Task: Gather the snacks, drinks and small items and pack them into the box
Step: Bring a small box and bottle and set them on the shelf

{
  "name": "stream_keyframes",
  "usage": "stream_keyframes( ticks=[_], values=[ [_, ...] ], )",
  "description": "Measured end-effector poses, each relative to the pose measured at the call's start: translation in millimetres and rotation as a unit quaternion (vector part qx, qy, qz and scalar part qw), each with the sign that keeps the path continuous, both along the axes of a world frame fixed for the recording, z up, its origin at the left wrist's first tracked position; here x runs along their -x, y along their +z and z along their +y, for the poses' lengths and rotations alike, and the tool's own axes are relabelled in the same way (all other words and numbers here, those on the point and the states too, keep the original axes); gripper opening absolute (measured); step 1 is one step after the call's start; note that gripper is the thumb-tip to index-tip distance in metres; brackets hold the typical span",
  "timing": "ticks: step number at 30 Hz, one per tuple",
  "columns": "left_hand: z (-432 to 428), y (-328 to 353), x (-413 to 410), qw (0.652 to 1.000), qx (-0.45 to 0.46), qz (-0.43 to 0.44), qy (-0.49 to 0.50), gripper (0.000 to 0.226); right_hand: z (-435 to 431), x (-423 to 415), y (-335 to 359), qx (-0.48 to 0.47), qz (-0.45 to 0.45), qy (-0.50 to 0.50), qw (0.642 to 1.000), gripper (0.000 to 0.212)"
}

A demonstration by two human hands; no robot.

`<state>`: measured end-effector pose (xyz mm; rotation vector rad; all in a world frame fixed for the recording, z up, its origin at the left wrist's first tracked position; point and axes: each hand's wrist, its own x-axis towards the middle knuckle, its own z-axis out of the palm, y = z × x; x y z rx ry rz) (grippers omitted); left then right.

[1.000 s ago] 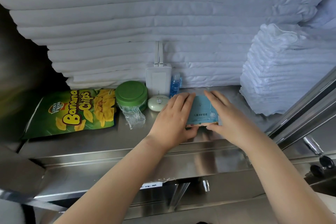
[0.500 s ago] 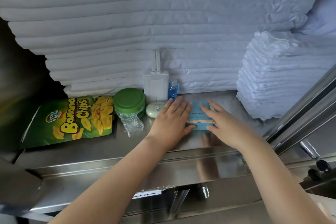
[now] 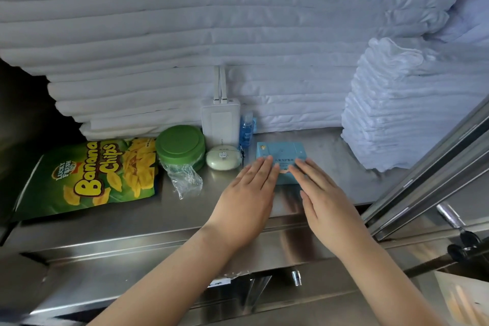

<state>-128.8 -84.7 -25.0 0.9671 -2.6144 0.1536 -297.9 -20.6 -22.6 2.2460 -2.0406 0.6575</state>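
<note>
Both hands have let the blue pack (image 3: 281,152) down flat.
Fingers (image 3: 264,167) of left hand (image 3: 246,193) and right hand (image 3: 322,198) are straight, together, tips on its near edge; it lies on the tabletop (image 3: 328,148) by the bottle (image 3: 246,130).

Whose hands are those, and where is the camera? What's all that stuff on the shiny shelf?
No machine here: a person wears a camera on the head, so you look down at their left hand and right hand. Both are flat and open, fingertips on a blue box, holding nothing. On the steel shelf also sit a banana chips bag, a green tub, a pale oval case, a white power bank, a small blue bottle and crumpled plastic. White linens stack behind.
</note>
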Motion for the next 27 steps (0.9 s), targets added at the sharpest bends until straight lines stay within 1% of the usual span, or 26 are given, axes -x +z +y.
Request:
stream_keyframes(
  ticks=[4,6,14,21,25,27],
  values=[
    [-14.7,-1.0,17.0,0.999,-0.002,-0.043,0.011,0.056,-17.4,3.4,0.3,-0.036,0.015,-0.036,0.999,0.050],
    [-24.4,-3.3,20.6,0.998,-0.012,-0.062,0.025,0.057,-27.7,5.3,0.6,-0.046,0.011,-0.038,0.998,0.051],
    [-42.1,-4.6,25.4,0.995,-0.032,-0.062,0.073,0.055,-54.5,8.1,3.4,-0.054,-0.029,-0.017,0.998,0.052],
    [-44.0,-10.1,29.9,0.993,-0.041,-0.062,0.086,0.056,-58.0,10.7,4.1,-0.056,-0.036,-0.008,0.998,0.054],
    [-39.2,-6.3,20.5,0.996,-0.065,-0.027,0.062,0.061,-49.9,10.2,3.6,-0.055,-0.004,-0.017,0.998,0.056],
    [-30.2,-0.1,12.9,0.999,-0.036,0.006,0.022,0.060,-39.3,7.4,-0.1,-0.031,-0.012,-0.031,0.999,0.055]
  ],
)
